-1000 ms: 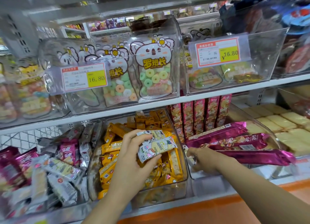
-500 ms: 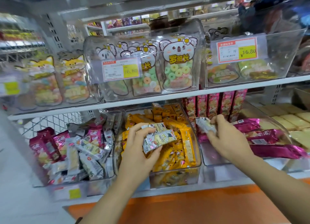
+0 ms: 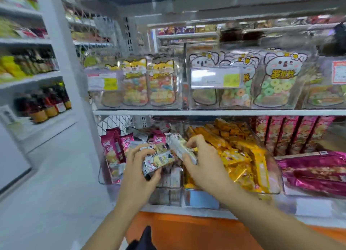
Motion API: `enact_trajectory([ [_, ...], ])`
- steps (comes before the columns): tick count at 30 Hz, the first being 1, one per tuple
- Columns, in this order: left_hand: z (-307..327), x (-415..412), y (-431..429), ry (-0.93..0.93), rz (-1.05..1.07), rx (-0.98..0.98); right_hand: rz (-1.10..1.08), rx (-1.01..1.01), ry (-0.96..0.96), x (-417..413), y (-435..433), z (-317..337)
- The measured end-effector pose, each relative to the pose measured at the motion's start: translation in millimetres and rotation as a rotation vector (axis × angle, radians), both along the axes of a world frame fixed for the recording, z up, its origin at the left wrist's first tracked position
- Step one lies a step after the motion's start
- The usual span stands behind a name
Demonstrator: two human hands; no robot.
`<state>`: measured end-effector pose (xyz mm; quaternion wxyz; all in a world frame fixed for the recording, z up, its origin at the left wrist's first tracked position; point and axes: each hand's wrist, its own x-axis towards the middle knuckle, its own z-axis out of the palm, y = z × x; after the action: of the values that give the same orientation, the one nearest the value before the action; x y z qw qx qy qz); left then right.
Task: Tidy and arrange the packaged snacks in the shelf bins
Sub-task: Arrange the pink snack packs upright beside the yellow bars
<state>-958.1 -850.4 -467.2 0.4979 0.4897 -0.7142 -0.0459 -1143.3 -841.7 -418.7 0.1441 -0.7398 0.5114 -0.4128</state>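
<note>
The left hand [image 3: 137, 172] grips a stack of cartoon-printed snack packets [image 3: 159, 159], fingers curled round it. Just beside it, the right hand [image 3: 204, 163] pinches one pale packet [image 3: 180, 147] against that stack. Both are held over the clear left bin [image 3: 164, 195] of pink and white packs. The yellow packets [image 3: 241, 156] fill the next bin, and above them on the upper shelf stand the gummy-ring bags [image 3: 275, 83].

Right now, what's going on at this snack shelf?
A person is sorting snacks on the lower shelf. The left hand grips a small stack of white cartoon-print packets, and the right hand pinches one more pale packet right beside them. Both hands hover where the bin of pink and white packets meets the bin of yellow packets.
</note>
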Motion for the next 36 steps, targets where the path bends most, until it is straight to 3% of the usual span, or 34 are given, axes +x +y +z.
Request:
enact_trajectory([
  [4, -8, 29, -11, -0.156, -0.057, 0.13, -0.086, 0.086, -0.097, 38, -30, -6],
  [7, -18, 42, -22, -0.398, -0.011, 0.098, -0.286, 0.002, 0.179, 43, -46, -18],
  [10, -24, 46, -27, -0.444, 0.007, 0.013, -0.38, -0.087, 0.334, 38, -53, -26],
  [16, -38, 40, -36, -0.513, -0.044, -0.116, -0.265, -0.241, 0.282, 31, -52, -41],
  [20, -40, 46, -51, -0.574, -0.041, -0.178, -0.083, -0.046, 0.241, 22, -58, -41],
  [26, -33, 44, -62, -0.552, -0.035, -0.16, 0.036, 0.067, 0.603, 29, -62, -32],
  [32, -57, 57, -53, -0.712, -0.037, -0.266, -0.021, -0.148, 0.81, 24, -51, -54],
  [36, -47, 53, -51, -0.703, 0.071, -0.18, -0.059, -0.234, 0.884, 29, -56, -59],
])
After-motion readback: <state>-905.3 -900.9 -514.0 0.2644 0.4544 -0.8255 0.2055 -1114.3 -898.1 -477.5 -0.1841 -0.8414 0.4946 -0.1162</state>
